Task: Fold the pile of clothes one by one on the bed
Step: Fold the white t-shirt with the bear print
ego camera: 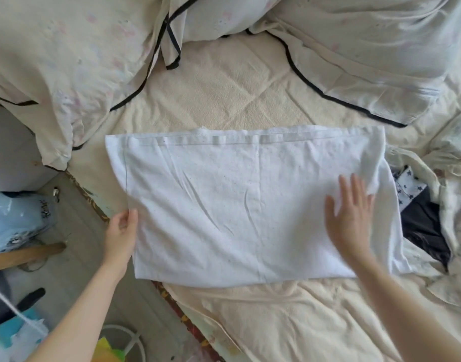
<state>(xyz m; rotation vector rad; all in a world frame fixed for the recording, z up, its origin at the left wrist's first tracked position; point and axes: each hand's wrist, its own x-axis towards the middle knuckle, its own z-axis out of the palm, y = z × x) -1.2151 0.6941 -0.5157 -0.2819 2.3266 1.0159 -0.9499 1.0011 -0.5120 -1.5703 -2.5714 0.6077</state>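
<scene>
A white garment (237, 205) lies spread flat on the cream bed (224, 82), folded into a wide rectangle with a hem along its far edge. My left hand (122, 231) pinches its left edge near the bed's side. My right hand (350, 212) lies flat on its right part, fingers straight and spread. To the right lies the pile of clothes (422, 215), with a star-patterned piece and a dark one showing, partly under the white garment.
Two pillows with black piping, the left pillow (67, 61) and the right pillow (367, 48), lie at the head of the bed. A rumpled cream sheet (289, 322) covers the near part. Off the left edge sit a blue plastic bag (18, 218) and floor clutter.
</scene>
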